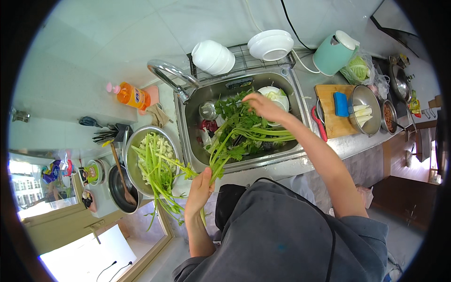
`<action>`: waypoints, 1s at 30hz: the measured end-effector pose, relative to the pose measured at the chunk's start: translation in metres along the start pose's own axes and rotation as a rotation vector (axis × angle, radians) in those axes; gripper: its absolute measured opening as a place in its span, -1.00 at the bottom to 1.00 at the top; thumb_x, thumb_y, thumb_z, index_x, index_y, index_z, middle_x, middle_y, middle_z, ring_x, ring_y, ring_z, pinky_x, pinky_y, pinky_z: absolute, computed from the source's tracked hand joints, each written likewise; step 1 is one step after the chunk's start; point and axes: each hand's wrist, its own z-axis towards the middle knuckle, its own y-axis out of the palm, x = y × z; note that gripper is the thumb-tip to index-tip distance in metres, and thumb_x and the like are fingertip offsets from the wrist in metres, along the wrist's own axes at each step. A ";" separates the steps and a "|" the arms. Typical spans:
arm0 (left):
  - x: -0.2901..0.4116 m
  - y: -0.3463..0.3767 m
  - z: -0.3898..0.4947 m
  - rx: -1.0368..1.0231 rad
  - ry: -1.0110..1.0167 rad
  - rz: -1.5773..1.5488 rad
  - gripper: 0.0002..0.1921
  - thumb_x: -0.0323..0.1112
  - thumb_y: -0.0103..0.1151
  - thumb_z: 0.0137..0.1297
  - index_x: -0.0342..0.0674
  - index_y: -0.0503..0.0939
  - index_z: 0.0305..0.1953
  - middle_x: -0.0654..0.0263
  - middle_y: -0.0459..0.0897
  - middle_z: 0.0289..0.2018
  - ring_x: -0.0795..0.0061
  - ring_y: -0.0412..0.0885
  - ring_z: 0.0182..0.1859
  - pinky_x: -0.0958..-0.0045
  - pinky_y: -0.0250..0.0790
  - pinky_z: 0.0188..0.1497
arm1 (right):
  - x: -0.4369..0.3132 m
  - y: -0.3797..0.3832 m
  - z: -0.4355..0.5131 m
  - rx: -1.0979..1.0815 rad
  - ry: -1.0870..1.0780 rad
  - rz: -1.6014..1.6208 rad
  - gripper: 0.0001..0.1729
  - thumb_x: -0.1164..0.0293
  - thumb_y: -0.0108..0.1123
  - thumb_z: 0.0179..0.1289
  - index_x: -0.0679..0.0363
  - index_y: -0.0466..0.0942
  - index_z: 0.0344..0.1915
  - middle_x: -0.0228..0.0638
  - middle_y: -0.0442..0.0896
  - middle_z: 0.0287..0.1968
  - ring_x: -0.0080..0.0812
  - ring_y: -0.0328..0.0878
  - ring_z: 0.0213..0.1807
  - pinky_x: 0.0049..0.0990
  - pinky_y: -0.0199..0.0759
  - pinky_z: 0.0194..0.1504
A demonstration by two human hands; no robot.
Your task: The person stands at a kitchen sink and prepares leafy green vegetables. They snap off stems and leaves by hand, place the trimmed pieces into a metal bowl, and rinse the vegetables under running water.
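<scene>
My left hand (200,188) grips a green celery stalk (216,157) at the counter's front edge. Its leafy end reaches over the steel sink (192,155). Above a heap of celery leaves (243,120) in the basin is my right hand (266,107), with its fingers bent; whether they pinch a leaf is unclear. To the left, long celery stems (155,165) lie across a metal bowl (131,176) of pale chopped vegetable pieces, and some hang over its rim. White dishes (283,97) with pale scraps sit in the sink's far right corner.
A chrome faucet (172,72) arches over the sink's left side. White bowls (213,58) stand on a wire rack behind. Rightward are a red-handled peeler or knife (319,125), a cutting board (331,130), a steel bowl (373,120) and a kettle (333,54). A pan (118,187) sits at left.
</scene>
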 end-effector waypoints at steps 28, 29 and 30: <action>0.022 -0.012 -0.006 0.013 -0.001 -0.066 -0.43 0.11 -0.31 0.58 -0.12 0.31 -0.56 0.52 0.17 -0.76 0.70 0.05 -0.72 0.54 -0.12 -0.65 | -0.045 0.058 -0.027 -0.192 -0.087 0.088 -0.64 0.21 0.10 0.42 0.25 0.48 0.01 -0.25 0.69 -0.31 -0.33 0.66 -0.20 -0.33 0.55 -0.14; 0.021 -0.012 -0.006 0.024 0.003 -0.065 -0.43 0.11 -0.31 0.58 -0.12 0.31 -0.57 0.52 0.17 -0.76 0.70 0.05 -0.72 0.54 -0.13 -0.66 | -0.040 0.060 -0.025 -0.042 -0.162 -0.113 -0.69 0.24 0.09 0.41 0.26 0.47 -0.05 -0.24 0.67 -0.37 -0.31 0.66 -0.28 -0.33 0.56 -0.18; 0.021 -0.013 -0.006 0.038 0.009 -0.066 -0.43 0.11 -0.31 0.58 -0.12 0.31 -0.57 0.52 0.16 -0.77 0.70 0.04 -0.72 0.54 -0.13 -0.66 | -0.034 0.064 -0.020 0.108 -0.239 -0.316 -0.73 0.27 0.08 0.39 0.27 0.47 -0.11 -0.24 0.65 -0.43 -0.29 0.66 -0.37 -0.33 0.56 -0.23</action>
